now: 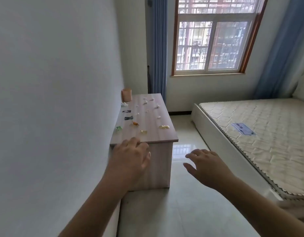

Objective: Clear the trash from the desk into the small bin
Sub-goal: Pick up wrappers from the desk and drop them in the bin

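A light wooden desk (153,134) stands along the left wall. Scattered on its top are several white paper scraps (157,106), two dark wrappers (128,118), a green wrapper (119,128), an orange wrapper (135,123) and yellow wrappers (164,127). A small peach-coloured bin (126,95) stands upright at the desk's far left corner against the wall. My left hand (132,156) hovers at the desk's near edge, fingers spread, holding nothing. My right hand (206,165) is out over the floor to the right of the desk, fingers apart and empty.
A bare mattress on a white bed frame (260,134) fills the right side. A strip of glossy tiled floor (185,185) runs between desk and bed. Ahead are a window (214,45) and blue curtains (159,48). The white wall (53,100) hugs the desk's left side.
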Tool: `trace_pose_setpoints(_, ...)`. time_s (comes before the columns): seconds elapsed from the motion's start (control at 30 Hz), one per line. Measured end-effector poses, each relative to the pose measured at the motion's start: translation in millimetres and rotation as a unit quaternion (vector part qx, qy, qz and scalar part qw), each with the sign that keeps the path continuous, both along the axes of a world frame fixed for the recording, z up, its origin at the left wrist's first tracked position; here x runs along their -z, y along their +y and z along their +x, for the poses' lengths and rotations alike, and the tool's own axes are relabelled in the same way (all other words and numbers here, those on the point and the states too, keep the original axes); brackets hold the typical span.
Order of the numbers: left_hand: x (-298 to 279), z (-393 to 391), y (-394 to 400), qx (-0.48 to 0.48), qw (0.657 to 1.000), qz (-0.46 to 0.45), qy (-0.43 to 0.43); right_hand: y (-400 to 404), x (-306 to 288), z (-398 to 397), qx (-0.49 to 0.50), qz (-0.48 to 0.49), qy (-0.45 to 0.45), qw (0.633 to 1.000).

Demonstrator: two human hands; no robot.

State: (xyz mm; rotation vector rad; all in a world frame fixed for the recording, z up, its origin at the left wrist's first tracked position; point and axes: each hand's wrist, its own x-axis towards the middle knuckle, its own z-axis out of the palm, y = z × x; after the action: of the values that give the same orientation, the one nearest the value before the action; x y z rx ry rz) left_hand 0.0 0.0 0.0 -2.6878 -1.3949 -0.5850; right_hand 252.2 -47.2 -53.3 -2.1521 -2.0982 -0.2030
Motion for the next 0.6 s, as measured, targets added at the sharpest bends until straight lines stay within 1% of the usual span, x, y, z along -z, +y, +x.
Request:
trace_pose_setpoints(0.07, 2.6, 20.2, 9.5, 0.015, 1.0, 0.012, -0.02, 5.5, 8.9, 16.1, 0.007, -0.002, 0.008, 1.0)
trace_pose_setpoints(0.2, 20.8, 74.1, 31.0, 0.055, 0.998, 0.007, 0.015, 14.8, 30.1, 56.2, 0.03, 0.032, 0.011, 0.999)
trace_pose_setpoints(0.33, 51.1, 125.5, 64.3, 0.07, 0.997, 0.003, 0.046, 22.9, 50.1, 101.7, 0.051, 0.039, 0.023, 0.998)
trace_pose_setpoints(0.47, 85.6, 169.7, 88.3, 0.082, 0.995, -0.022, 0.056, 33.8, 70.1, 142.8, 0.071, 0.03, 0.062, 0.995)
trace_pose_setpoints(0.6, 113.5, 192.9, 98.1, 0.061, 0.996, -0.056, 0.04, 50.0, 93.0, 167.0, 0.083, -0.014, 0.089, 0.992)
